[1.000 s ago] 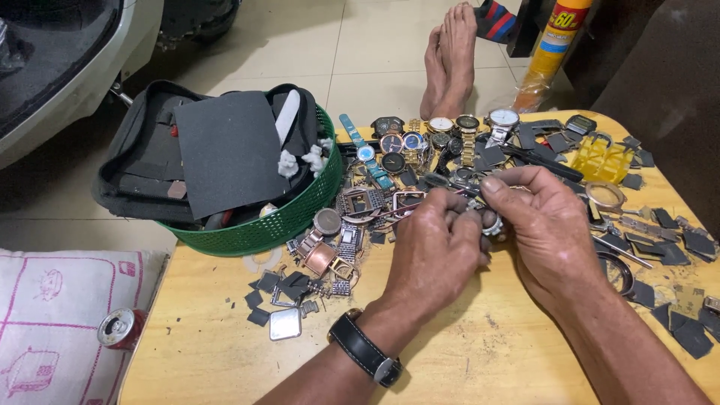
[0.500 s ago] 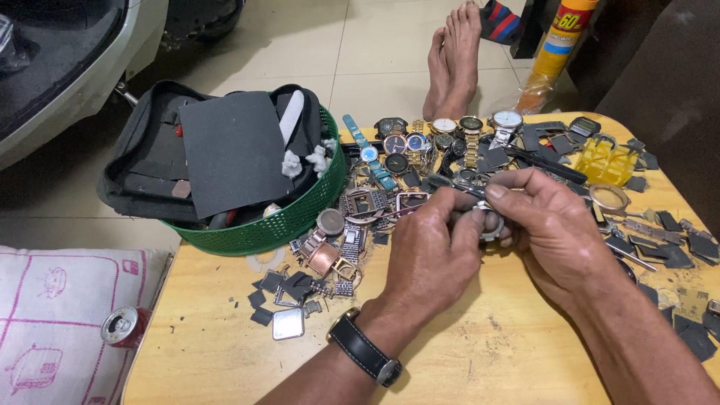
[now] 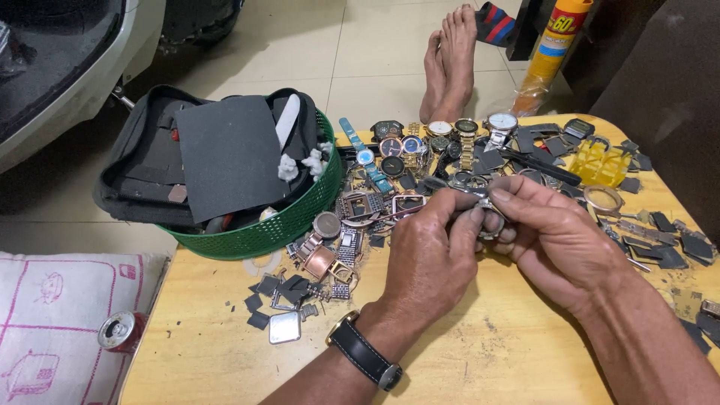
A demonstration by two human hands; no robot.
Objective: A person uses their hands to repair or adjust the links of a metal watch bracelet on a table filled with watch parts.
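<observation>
Fingers of both the left hand (image 3: pixel 431 259) and right hand (image 3: pixel 559 244) pinch one small round metal watch case (image 3: pixel 489 217) just above the wooden table (image 3: pixel 487 352). Work looks mid-way: a row of whole wristwatches (image 3: pixel 439 139) lies behind, while loose square backs, bezels and dark scraps remain scattered beside the green basket (image 3: pixel 300 217).
</observation>
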